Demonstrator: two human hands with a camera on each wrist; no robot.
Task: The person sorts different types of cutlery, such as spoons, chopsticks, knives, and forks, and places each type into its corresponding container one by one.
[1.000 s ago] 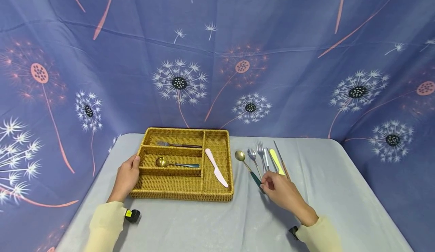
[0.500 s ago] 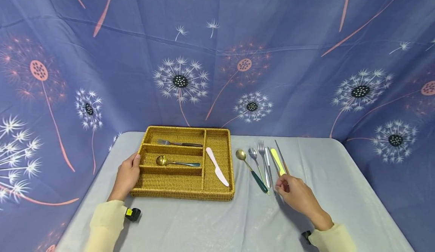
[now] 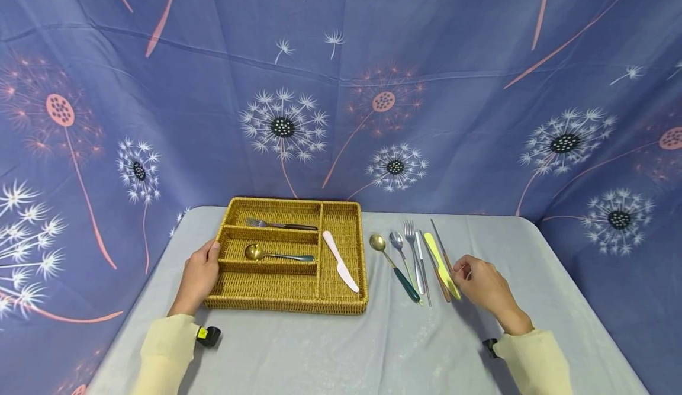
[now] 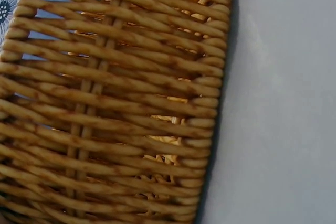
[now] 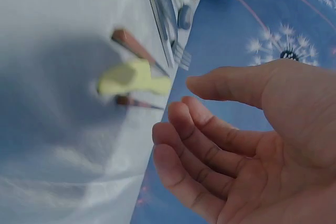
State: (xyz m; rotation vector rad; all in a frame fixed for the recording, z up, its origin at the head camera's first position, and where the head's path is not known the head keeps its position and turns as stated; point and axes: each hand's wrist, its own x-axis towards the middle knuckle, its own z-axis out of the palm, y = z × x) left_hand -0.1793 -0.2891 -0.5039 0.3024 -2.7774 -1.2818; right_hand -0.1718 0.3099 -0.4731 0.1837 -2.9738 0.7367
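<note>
My left hand [image 3: 198,278] grips the left wall of a woven cutlery tray [image 3: 341,306], its fingers at the rim; the left wrist view shows mostly that wicker wall [image 4: 110,98]. In the tray lie a dark-handled fork [image 3: 282,225], a gold spoon [image 3: 254,252] and a pink knife [image 3: 341,263]. My right hand [image 3: 486,285] hovers just right of a yellow knife [image 3: 436,253] and a brown-ended chopstick [image 3: 441,244]. In the right wrist view its fingers [image 5: 197,156] are loosely bent, thumb apart, with nothing between them.
Left of the yellow knife lie a green-handled gold spoon [image 3: 406,285], a silver spoon [image 3: 396,241], a silver fork [image 3: 409,233], a white-handled utensil [image 3: 419,247] and another chopstick [image 3: 443,288]. A blue dandelion-print cloth [image 3: 341,87] hangs behind the pale table [image 3: 298,353].
My right hand has moved rightward along the row of cutlery, from beside the green-handled spoon to beyond the yellow knife, uncovering the utensils' lower ends. The left hand and tray have stayed put.
</note>
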